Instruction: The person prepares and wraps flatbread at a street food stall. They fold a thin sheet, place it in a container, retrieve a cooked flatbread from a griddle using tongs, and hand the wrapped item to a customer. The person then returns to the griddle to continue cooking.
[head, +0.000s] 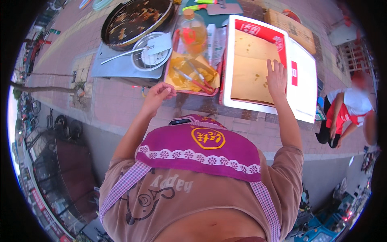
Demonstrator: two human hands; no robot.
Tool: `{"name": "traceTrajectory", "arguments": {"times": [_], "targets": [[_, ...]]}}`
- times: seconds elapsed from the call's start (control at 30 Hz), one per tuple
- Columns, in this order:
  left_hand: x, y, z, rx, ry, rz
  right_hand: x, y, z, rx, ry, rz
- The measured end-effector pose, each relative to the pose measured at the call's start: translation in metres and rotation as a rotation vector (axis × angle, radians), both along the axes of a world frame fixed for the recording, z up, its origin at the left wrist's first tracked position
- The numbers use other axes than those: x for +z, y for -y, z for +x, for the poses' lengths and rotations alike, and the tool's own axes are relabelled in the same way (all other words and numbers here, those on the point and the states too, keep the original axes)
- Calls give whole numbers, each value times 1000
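My right hand (276,79) is spread over the right side of a white foam box (229,65), its fingers apart with nothing in them. Brown paper (251,68) with several dark spots covers the inside; I cannot tell whether my fingertips touch it. Loosely curled, my left hand (159,94) is by the near left corner of a red-rimmed tray (188,91), and no object shows in it. Inside the tray, red-handled metal tongs (193,79) lie on crumpled yellowish paper (178,70). Behind them stands a plastic bottle (193,34) of amber liquid.
A dark round pan (133,22) with food scraps is at the upper left. Before it, a flat spatula (158,44) rests across a metal bowl (136,59). The white lid (304,78) adjoins the box; a wooden box (291,28) is behind. A person (347,107) is at right.
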State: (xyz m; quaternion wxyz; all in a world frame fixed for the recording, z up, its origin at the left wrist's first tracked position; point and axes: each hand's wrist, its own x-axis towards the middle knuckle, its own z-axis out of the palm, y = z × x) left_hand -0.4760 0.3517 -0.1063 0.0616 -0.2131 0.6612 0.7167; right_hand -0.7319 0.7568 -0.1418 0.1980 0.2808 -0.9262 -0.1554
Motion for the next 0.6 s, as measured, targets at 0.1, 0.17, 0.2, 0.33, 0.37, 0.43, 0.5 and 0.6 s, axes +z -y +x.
{"name": "traceTrajectory", "arguments": {"times": [0.1, 0.17, 0.2, 0.33, 0.37, 0.43, 0.5, 0.6], "targets": [[-14, 22, 9, 66, 46, -42, -3, 4, 9, 65, 231, -7], [-24, 33, 12, 60, 68, -80, -5, 4, 11, -6, 441, -22], [-29, 37, 13, 75, 70, -93, -4, 4, 11, -25, 502, -40], [-47, 47, 15, 63, 15, -240, 14, 4, 19, -110, 480, -255], [-51, 50, 15, 45, -8, -290, 22, 3, 25, -60, 446, -383], [-58, 56, 16, 14, -36, -412, 36, 0, 42, -13, 384, -602], [-63, 62, 17, -36, -29, -507, 43, -13, 67, -52, 203, -903], [-64, 67, 15, -68, -78, -594, 32, -58, 116, -343, -201, -1085]]}}
